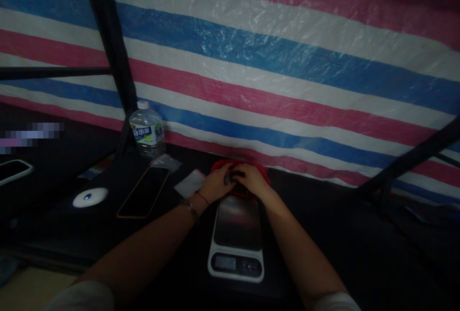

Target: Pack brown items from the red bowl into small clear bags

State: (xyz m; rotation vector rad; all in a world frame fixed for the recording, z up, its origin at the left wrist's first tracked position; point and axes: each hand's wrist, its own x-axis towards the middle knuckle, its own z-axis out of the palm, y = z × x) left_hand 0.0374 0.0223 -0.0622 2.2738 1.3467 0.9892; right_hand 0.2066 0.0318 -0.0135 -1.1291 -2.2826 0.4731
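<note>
Both my hands reach into a red bag or basin (264, 171) at the far end of a kitchen scale. Its contents are dark, and I cannot make out what they are. My left hand (216, 184) curls its fingers at the left side, by a small shiny, clear-looking thing. From the right, my right hand (253, 180) bends its fingers down toward the same spot; the fingertips are lost in shadow. Between my forearms lies the white scale (235, 275) with a metal plate and a lit display. The red thing hides the scale's far end.
Left of the scale are white paper or plastic (189, 185), a dark phone (145, 193), a white oval device (89, 197) and a clear plastic bottle (149, 131). Another phone (14, 171) lies farther left. Behind hangs a striped tarp (251, 62) with dark frame poles (111, 38).
</note>
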